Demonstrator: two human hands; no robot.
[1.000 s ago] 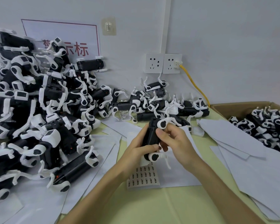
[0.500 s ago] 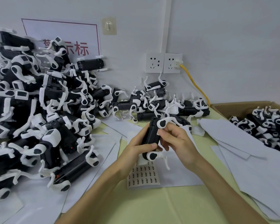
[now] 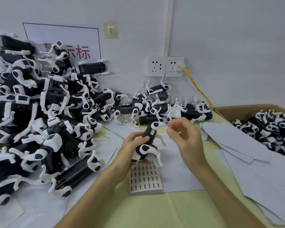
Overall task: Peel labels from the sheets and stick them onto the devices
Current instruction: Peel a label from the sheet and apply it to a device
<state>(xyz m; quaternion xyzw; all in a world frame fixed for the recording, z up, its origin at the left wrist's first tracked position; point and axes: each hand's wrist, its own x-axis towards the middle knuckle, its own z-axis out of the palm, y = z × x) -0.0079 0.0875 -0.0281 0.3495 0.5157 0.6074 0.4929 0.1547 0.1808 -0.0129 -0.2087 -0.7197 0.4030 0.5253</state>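
Note:
My left hand grips a black device with white legs, held upright above the papers. A small label shows on its black body near the top. My right hand hovers just right of the device, fingers loosely curled and blurred. Its fingertips sit by the tip of the upper white leg, and contact cannot be made out. Under the device lies a label sheet with several rows of small printed labels.
A tall heap of the same devices fills the left side and runs along the wall. A cardboard box at the right holds more. Loose white sheets cover the yellow-green table. A yellow cable hangs from the wall socket.
My right hand has come off the device's body and moved up and to the right. The label on the body is now uncovered. My left hand has tilted the device slightly.

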